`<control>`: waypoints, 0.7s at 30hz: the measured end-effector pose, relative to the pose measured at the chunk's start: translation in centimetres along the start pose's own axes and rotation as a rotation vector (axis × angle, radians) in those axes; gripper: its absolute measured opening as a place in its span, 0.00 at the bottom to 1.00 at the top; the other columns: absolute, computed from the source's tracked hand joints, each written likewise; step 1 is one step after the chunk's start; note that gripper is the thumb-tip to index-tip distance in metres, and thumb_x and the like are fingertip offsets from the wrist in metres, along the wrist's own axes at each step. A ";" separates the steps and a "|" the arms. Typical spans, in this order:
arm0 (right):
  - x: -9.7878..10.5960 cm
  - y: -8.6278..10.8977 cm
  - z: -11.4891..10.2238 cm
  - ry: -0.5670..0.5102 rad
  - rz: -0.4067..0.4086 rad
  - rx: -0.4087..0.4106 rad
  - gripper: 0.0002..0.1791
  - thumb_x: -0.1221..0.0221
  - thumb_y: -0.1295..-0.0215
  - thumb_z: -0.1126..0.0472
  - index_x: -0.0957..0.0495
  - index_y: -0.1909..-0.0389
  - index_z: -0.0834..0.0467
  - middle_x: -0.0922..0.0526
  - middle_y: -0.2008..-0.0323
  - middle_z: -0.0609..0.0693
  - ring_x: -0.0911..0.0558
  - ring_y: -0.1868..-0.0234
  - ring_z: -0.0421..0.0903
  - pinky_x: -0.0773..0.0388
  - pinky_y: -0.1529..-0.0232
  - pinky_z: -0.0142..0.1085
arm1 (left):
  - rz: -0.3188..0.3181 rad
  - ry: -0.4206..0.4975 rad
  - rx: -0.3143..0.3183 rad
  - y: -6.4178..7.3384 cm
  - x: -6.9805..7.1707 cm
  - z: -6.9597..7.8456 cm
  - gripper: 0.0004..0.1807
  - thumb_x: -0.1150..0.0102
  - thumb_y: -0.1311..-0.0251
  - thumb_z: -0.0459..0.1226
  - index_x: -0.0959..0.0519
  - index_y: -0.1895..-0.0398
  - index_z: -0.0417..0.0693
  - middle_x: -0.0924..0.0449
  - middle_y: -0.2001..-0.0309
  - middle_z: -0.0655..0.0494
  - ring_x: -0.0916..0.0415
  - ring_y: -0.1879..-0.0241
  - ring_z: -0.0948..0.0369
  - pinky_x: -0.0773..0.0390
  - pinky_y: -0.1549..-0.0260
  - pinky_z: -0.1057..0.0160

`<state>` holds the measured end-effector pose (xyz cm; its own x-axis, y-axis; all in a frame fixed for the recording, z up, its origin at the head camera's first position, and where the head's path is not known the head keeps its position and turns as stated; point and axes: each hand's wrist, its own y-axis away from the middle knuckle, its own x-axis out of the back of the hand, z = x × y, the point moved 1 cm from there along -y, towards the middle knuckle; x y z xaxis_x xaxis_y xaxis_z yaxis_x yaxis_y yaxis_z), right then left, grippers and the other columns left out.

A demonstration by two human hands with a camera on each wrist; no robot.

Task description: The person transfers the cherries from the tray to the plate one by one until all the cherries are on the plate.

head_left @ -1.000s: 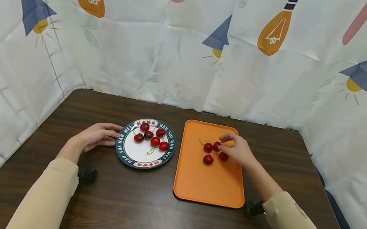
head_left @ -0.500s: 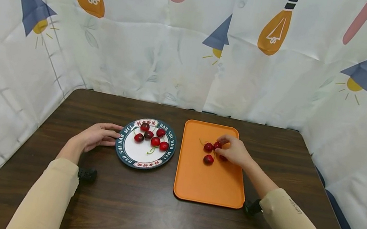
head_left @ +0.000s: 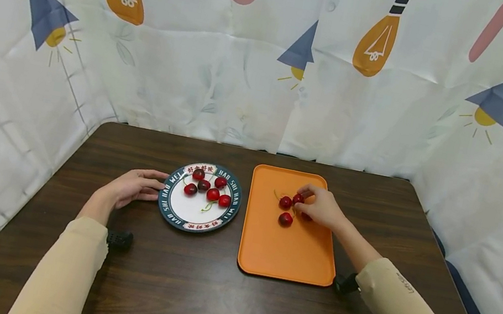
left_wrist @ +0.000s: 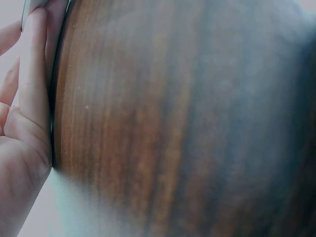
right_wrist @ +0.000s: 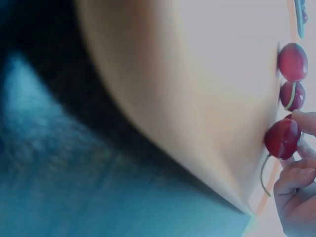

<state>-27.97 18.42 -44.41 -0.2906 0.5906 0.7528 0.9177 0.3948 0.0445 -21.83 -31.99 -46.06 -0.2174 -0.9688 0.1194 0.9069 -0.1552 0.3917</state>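
My left hand (head_left: 136,188) reaches from the left with its fingertips at the rim of a round plate (head_left: 175,215); its fingers look mostly straight. Several dark red cherries (head_left: 213,194) lie on the plate's white middle, some with green stems. On the orange tray (head_left: 287,253) my right hand (head_left: 322,207) pinches a cherry (head_left: 298,198) between thumb and finger. Close beside it are another cherry (head_left: 285,202) and a nearer cherry (head_left: 285,219). One more cherry (head_left: 306,216) is mostly hidden under the hand. In the right wrist view a stemmed cherry (right_wrist: 282,139) is near the fingertips.
Plate and tray stand side by side on a dark wooden table (head_left: 196,299), with a strip of wood between them. A white printed curtain (head_left: 242,93) hangs behind and along both sides. Black bands (head_left: 119,239) are on both wrists.
My right hand has moved slightly left and its thumb and finger have closed on a cherry, covering the one at the right. It barely moves over the last half second. My left hand stays at the plate.
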 end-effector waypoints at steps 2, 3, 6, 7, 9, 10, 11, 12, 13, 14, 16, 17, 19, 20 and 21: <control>0.2 0.0 -0.2 -0.001 0.008 0.007 0.18 0.31 0.33 0.57 0.21 0.46 0.60 0.18 0.51 0.56 0.20 0.51 0.54 0.20 0.50 0.49 | -0.001 0.000 0.001 0.0 0.0 0.0 0.34 0.40 0.26 0.39 0.38 0.23 0.37 0.32 0.35 0.37 0.17 0.55 0.61 0.17 0.50 0.62; 0.3 0.0 -0.3 -0.002 0.012 0.012 0.18 0.31 0.33 0.57 0.21 0.46 0.60 0.18 0.51 0.56 0.21 0.50 0.55 0.21 0.48 0.50 | -0.001 -0.001 0.001 0.0 -0.1 0.0 0.34 0.40 0.26 0.39 0.38 0.23 0.37 0.32 0.35 0.37 0.17 0.55 0.62 0.17 0.50 0.62; 0.6 -0.1 -0.7 -0.007 0.027 0.031 0.19 0.31 0.33 0.57 0.21 0.46 0.60 0.18 0.52 0.56 0.21 0.48 0.56 0.23 0.44 0.52 | -0.001 -0.001 0.002 0.0 -0.1 0.0 0.34 0.40 0.26 0.39 0.38 0.23 0.37 0.33 0.34 0.36 0.17 0.55 0.62 0.17 0.50 0.62; 0.7 -0.2 -0.8 -0.005 0.029 0.042 0.19 0.31 0.33 0.58 0.21 0.45 0.60 0.18 0.52 0.56 0.21 0.48 0.56 0.23 0.44 0.53 | -0.002 -0.002 0.002 0.0 -0.1 0.0 0.34 0.41 0.26 0.39 0.38 0.22 0.37 0.34 0.33 0.36 0.17 0.55 0.62 0.17 0.50 0.62; 0.7 -0.3 -0.9 -0.009 0.032 0.048 0.18 0.31 0.33 0.58 0.20 0.46 0.59 0.18 0.52 0.55 0.21 0.48 0.56 0.23 0.44 0.53 | -0.001 -0.002 0.004 0.0 -0.1 0.0 0.34 0.41 0.26 0.38 0.38 0.22 0.37 0.34 0.33 0.36 0.17 0.55 0.62 0.17 0.50 0.62; 0.7 -0.3 -1.0 -0.008 0.032 0.050 0.18 0.31 0.33 0.57 0.20 0.46 0.59 0.18 0.52 0.55 0.21 0.49 0.56 0.23 0.44 0.52 | -0.001 0.000 0.005 0.0 -0.1 0.0 0.34 0.40 0.26 0.38 0.38 0.23 0.37 0.34 0.33 0.36 0.17 0.56 0.62 0.17 0.50 0.62; 0.7 -0.4 -1.1 -0.007 0.031 0.053 0.18 0.31 0.33 0.57 0.20 0.46 0.59 0.18 0.53 0.54 0.21 0.49 0.55 0.23 0.45 0.51 | -0.002 0.000 0.005 0.0 -0.1 0.0 0.34 0.41 0.26 0.38 0.38 0.23 0.37 0.34 0.33 0.36 0.17 0.55 0.62 0.17 0.50 0.62; 0.7 -0.4 -1.3 -0.012 0.029 0.056 0.18 0.31 0.33 0.57 0.20 0.46 0.59 0.18 0.53 0.54 0.21 0.50 0.55 0.23 0.46 0.51 | -0.002 0.000 0.005 0.0 -0.1 0.0 0.33 0.41 0.26 0.38 0.38 0.23 0.37 0.34 0.33 0.36 0.17 0.56 0.62 0.17 0.50 0.62; 0.6 -0.4 -1.4 -0.015 0.026 0.059 0.18 0.31 0.33 0.57 0.20 0.46 0.58 0.18 0.53 0.54 0.21 0.51 0.55 0.22 0.48 0.50 | -0.003 0.000 0.005 0.0 0.0 -0.1 0.33 0.41 0.26 0.38 0.38 0.23 0.37 0.34 0.33 0.36 0.17 0.55 0.62 0.17 0.50 0.62; 0.6 -0.4 -1.6 -0.016 0.024 0.064 0.18 0.31 0.33 0.58 0.20 0.46 0.58 0.18 0.53 0.53 0.20 0.52 0.55 0.22 0.49 0.48 | -0.002 0.001 0.004 0.0 0.0 -0.1 0.33 0.41 0.26 0.38 0.38 0.23 0.37 0.33 0.33 0.36 0.17 0.55 0.62 0.17 0.50 0.62; 0.4 -0.5 -2.1 -0.027 0.017 0.085 0.19 0.31 0.33 0.58 0.20 0.45 0.59 0.17 0.53 0.53 0.20 0.53 0.54 0.22 0.52 0.47 | -0.002 -0.001 0.003 -0.1 0.0 -0.1 0.33 0.41 0.26 0.38 0.38 0.23 0.37 0.33 0.34 0.36 0.17 0.56 0.62 0.17 0.50 0.62; 0.3 -0.5 -2.3 -0.034 0.013 0.096 0.19 0.31 0.33 0.59 0.20 0.45 0.59 0.17 0.53 0.53 0.20 0.54 0.54 0.22 0.53 0.46 | -0.001 -0.003 0.002 -0.1 0.0 -0.1 0.33 0.41 0.26 0.38 0.38 0.23 0.37 0.33 0.34 0.36 0.17 0.56 0.62 0.17 0.50 0.62; 0.1 -0.5 -3.0 -0.049 0.007 0.116 0.19 0.31 0.34 0.60 0.20 0.44 0.59 0.17 0.53 0.53 0.20 0.56 0.54 0.21 0.56 0.44 | -0.001 -0.004 0.000 -0.1 0.0 -0.2 0.33 0.41 0.26 0.39 0.38 0.23 0.37 0.33 0.34 0.36 0.17 0.56 0.62 0.17 0.50 0.62; 0.0 -0.5 -3.3 -0.054 0.005 0.128 0.19 0.31 0.34 0.60 0.20 0.45 0.59 0.17 0.53 0.52 0.20 0.56 0.54 0.22 0.57 0.44 | -0.001 -0.005 0.000 -0.1 0.0 -0.2 0.33 0.41 0.26 0.39 0.37 0.23 0.38 0.34 0.33 0.36 0.17 0.56 0.62 0.17 0.50 0.62; -0.2 -0.5 -3.6 -0.060 0.001 0.135 0.19 0.31 0.34 0.60 0.20 0.45 0.59 0.17 0.53 0.52 0.20 0.56 0.54 0.22 0.58 0.43 | -0.002 -0.006 0.000 -0.2 0.0 -0.2 0.33 0.41 0.26 0.39 0.38 0.23 0.38 0.34 0.33 0.36 0.17 0.56 0.62 0.17 0.50 0.62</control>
<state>-27.36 15.59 -42.15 -0.3094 0.6302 0.7121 0.8742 0.4833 -0.0479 -21.92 -32.05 -46.27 -0.2212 -0.9673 0.1243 0.9066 -0.1570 0.3916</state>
